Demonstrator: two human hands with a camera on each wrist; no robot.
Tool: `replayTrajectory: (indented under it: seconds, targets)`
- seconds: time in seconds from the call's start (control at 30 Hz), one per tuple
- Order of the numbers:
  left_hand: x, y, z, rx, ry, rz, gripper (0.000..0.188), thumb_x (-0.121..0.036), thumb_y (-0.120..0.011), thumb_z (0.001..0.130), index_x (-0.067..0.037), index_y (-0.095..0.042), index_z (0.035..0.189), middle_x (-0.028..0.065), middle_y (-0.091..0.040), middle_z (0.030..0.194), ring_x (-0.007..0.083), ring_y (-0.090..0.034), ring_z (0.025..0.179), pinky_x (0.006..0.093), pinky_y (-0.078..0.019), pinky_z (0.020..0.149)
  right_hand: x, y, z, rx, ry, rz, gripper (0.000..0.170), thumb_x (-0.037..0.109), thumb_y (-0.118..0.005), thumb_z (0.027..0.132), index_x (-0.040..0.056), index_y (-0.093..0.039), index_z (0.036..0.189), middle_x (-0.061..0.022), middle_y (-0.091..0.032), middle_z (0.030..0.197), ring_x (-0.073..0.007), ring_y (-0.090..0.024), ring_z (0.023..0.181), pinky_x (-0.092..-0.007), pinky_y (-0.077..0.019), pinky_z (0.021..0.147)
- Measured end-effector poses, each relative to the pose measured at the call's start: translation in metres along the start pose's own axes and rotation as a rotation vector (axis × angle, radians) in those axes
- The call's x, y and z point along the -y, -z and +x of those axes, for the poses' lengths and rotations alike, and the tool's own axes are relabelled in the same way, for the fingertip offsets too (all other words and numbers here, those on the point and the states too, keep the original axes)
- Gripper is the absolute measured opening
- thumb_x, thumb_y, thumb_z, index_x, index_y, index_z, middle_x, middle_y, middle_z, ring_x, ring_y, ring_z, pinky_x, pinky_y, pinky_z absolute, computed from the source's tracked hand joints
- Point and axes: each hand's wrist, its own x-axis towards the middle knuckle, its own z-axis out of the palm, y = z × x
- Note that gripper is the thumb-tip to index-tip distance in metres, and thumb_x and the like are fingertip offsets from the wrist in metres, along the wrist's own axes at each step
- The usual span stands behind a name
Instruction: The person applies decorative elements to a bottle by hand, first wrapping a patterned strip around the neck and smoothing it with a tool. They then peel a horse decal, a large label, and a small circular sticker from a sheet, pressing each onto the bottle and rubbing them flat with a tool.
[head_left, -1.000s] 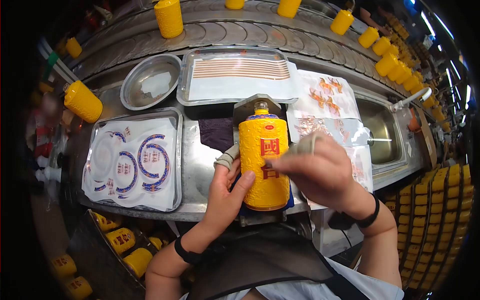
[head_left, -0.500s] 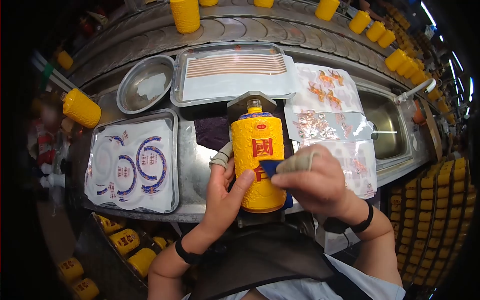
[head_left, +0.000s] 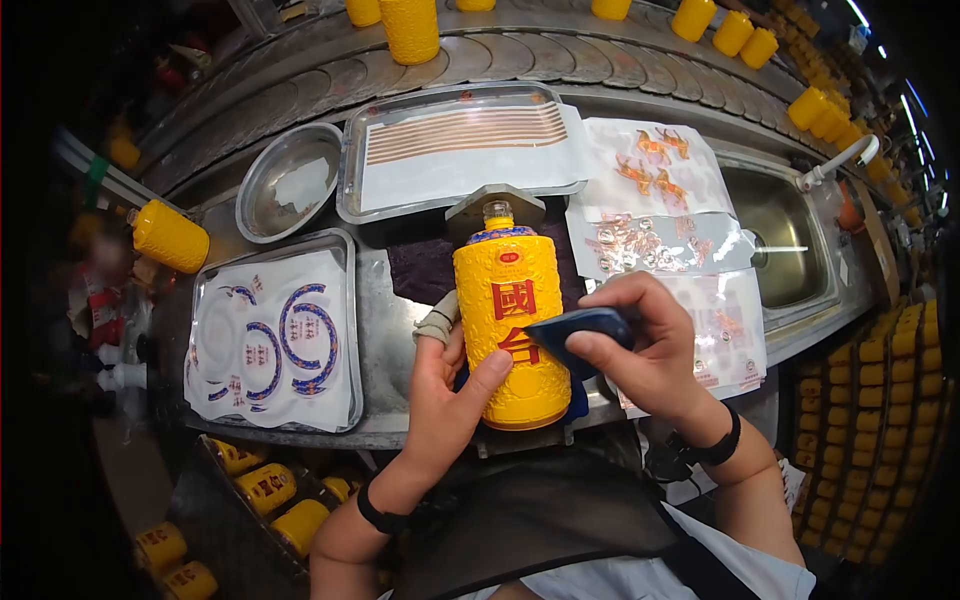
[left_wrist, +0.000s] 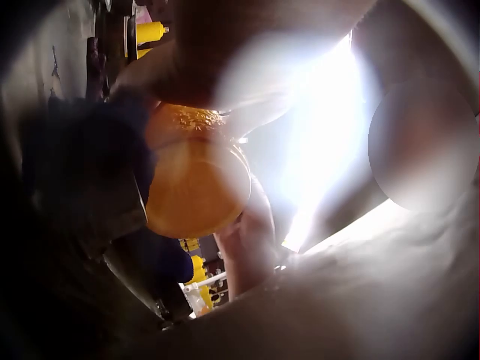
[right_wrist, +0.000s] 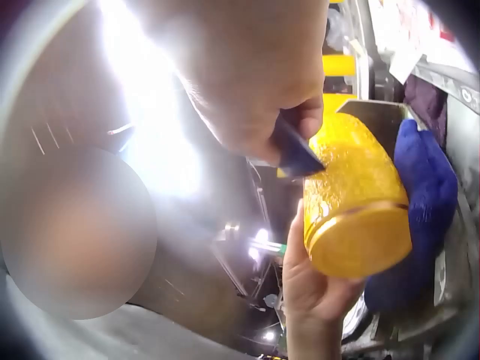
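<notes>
A yellow embossed bottle (head_left: 512, 395) with red characters and a blue patterned shoulder leans back on a metal stand (head_left: 522, 203), its clear glass neck uppermost. My left hand (head_left: 440, 395) grips its left side, thumb across the front and a beige finger cover (head_left: 437, 318) on one finger. My right hand (head_left: 655, 345) pinches a dark blue scraper (head_left: 585, 325) between thumb and fingers, its pointed end right at the lower red character. In the right wrist view, the scraper (right_wrist: 296, 146) meets the bottle's side, and a blue cloth (right_wrist: 427, 180) lies by the bottle.
On the left, a tray (head_left: 352, 330) bears sheets of blue curved decals. Behind stand a round metal bowl (head_left: 243, 190) and a tray (head_left: 350, 205) with striped sheets. Decal sheets (head_left: 700, 190) lie by a sink (head_left: 790, 235) at right. Yellow bottles (head_left: 410, 30) stand on the conveyor beyond.
My right hand has turned and lifted its fingers, so more of the scraper shows. My left hand still holds the bottle. Nearest conveyor bottle moved right; those behind it moved left.
</notes>
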Motion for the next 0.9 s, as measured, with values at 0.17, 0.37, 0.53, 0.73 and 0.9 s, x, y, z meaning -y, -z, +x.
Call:
replayTrajectory:
  seconds: [0.17, 0.37, 0.53, 0.73, 0.9]
  targets:
    - [-0.003, -0.001, 0.002, 0.004, 0.002, 0.008, 0.069, -0.01, -0.065, 0.094, 0.004, -0.024, 0.147, 0.0185, -0.046, 0.143, 0.0226, -0.046, 0.132, 0.0357, -0.035, 0.111, -0.007, 0.005, 0.008, -0.149, 0.151, -0.246, 0.023, 0.0, -0.073, 0.078, 0.0025, -0.065, 0.099, -0.007, -0.064, 0.084, -0.0183, -0.063, 0.073, -0.0294, -0.0492, 0.067]
    - [0.002, 0.017, -0.003, -0.038, -0.433, 0.712, 0.056, -0.019, -0.069, 0.09, -0.002, -0.049, 0.139, 0.0255, -0.037, 0.15, 0.0336, -0.041, 0.137, 0.0459, -0.0242, 0.115, 0.004, 0.011, -0.029, 0.275, 0.465, -0.183, 0.025, -0.001, -0.075, 0.068, 0.0043, -0.067, 0.091, -0.0082, -0.063, 0.088, -0.0284, -0.062, 0.075, -0.0362, -0.0491, 0.066]
    - [-0.031, 0.01, 0.008, 0.164, -0.611, 1.24, 0.039, -0.04, -0.064, 0.09, -0.013, -0.072, 0.117, 0.0306, -0.031, 0.153, 0.0403, -0.034, 0.141, 0.0625, -0.0112, 0.112, 0.009, 0.015, -0.038, 0.118, -0.061, 0.023, 0.021, 0.006, -0.074, 0.078, 0.002, -0.064, 0.095, -0.0076, -0.062, 0.088, -0.018, -0.06, 0.075, -0.0294, -0.0478, 0.067]
    - [-0.043, -0.002, 0.019, 0.33, -0.661, 1.442, 0.037, -0.043, -0.066, 0.087, -0.021, -0.073, 0.115, 0.0207, -0.034, 0.155, 0.0359, -0.033, 0.143, 0.0633, -0.0083, 0.113, 0.006, 0.011, -0.036, 0.132, -0.403, 0.346, 0.027, 0.007, -0.071, 0.08, 0.0023, -0.059, 0.103, -0.0029, -0.057, 0.098, -0.0091, -0.054, 0.092, -0.0232, -0.0439, 0.082]
    - [-0.04, -0.002, 0.009, 0.415, -0.65, 1.477, 0.036, -0.045, -0.064, 0.088, -0.025, -0.073, 0.117, 0.0178, -0.034, 0.156, 0.0347, -0.03, 0.145, 0.0632, -0.0044, 0.113, 0.007, 0.017, -0.034, 0.1, -0.448, 0.392, 0.03, 0.005, -0.069, 0.079, 0.0032, -0.057, 0.106, -0.0014, -0.055, 0.098, -0.008, -0.054, 0.093, -0.0238, -0.0443, 0.084]
